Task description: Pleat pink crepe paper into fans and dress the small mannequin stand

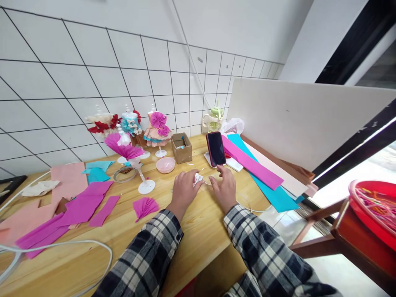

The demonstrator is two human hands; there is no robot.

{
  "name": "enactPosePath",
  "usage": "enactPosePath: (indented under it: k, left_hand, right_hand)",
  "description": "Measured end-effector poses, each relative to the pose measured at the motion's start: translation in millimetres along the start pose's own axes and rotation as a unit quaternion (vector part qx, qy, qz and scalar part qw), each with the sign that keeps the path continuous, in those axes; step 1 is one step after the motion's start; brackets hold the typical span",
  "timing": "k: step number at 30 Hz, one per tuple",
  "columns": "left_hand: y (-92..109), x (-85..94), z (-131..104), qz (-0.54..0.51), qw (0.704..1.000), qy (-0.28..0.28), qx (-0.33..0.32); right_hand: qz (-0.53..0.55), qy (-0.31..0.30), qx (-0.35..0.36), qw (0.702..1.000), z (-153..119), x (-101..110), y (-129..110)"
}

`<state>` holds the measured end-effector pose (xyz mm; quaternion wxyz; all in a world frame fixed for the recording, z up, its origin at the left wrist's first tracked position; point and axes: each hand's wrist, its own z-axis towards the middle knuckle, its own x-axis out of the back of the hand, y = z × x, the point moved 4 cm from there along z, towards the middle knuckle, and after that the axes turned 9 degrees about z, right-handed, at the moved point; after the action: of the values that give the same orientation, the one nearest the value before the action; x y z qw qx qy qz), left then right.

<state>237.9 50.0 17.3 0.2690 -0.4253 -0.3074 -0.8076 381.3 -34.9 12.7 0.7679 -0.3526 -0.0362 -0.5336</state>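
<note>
My left hand (pixel 186 190) is closed on a small white piece with dark printed marks (pixel 198 178), held just over the wooden table (pixel 198 231). From that piece a thin white cable (pixel 208 184) runs to my right hand (pixel 225 187). The right thumb and fingers are curled around the cable's end, partly hidden, and the index finger reaches the lower edge of a phone (pixel 216 149). Dark-screened and in a red case, the phone leans upright behind my hands. A white flat item (pixel 234 164) lies beside its base.
Small dress forms wearing paper dresses (pixel 158 130) stand at the back left, near a cardboard box (pixel 182 148) and a pink bowl (pixel 166 164). Magenta paper pieces (pixel 88 202) lie left; long paper strips (pixel 253 161) lie right. A red basin (pixel 374 206) sits on a stool.
</note>
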Motion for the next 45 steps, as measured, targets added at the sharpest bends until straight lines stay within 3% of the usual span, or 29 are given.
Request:
enactPosePath:
  k: [4,11,16,19,23,27,30,34,37,41,45]
  left_hand:
    - [-4,-0.1,-1,0.013,0.999,-0.040,0.009]
    - [2,-2.0,-1,0.004,0.995,-0.075,-0.062]
    - [10,2.9,-6,0.003,0.993,-0.070,-0.099]
    - [10,11.0,-8,-0.016,0.996,-0.039,-0.080]
    - [-2,22.7,-11,-0.030,0.999,0.009,-0.036]
    - [-17,29.3,-21,-0.107,0.994,0.018,-0.011]
    - [-31,34.4,-34,-0.276,0.960,0.029,0.033]
    - [-54,40.9,-62,-0.540,0.830,-0.049,0.133]
    - [-77,58.0,-89,-0.615,0.755,-0.084,0.210]
    - [-106,91.0,-118,-0.625,0.733,-0.044,0.265]
    - [-118,108.6,-129,-0.593,0.758,-0.071,0.263]
  right_hand:
    - [0.012,-0.004,-0.046,0.999,2,-2,11]
    - [0.090,-0.193,-0.055,0.976,-3,-21,9]
    - [0.092,-0.240,-0.069,0.964,-3,-26,10]
    - [0.123,-0.198,-0.066,0.970,-2,-22,13]
    - [0.155,-0.060,-0.068,0.984,-1,-6,21]
    - [0.144,0.015,-0.025,0.989,-10,8,-2]
    - [0.183,-0.002,0.047,0.982,-12,8,-48]
    - [0.231,-0.141,0.095,0.958,1,-22,-110]
    - [0.286,-0.242,0.073,0.924,6,-64,-136]
    - [0.391,-0.350,0.053,0.850,-17,-119,-153]
    - [0.456,-0.408,0.050,0.789,-38,-137,-154]
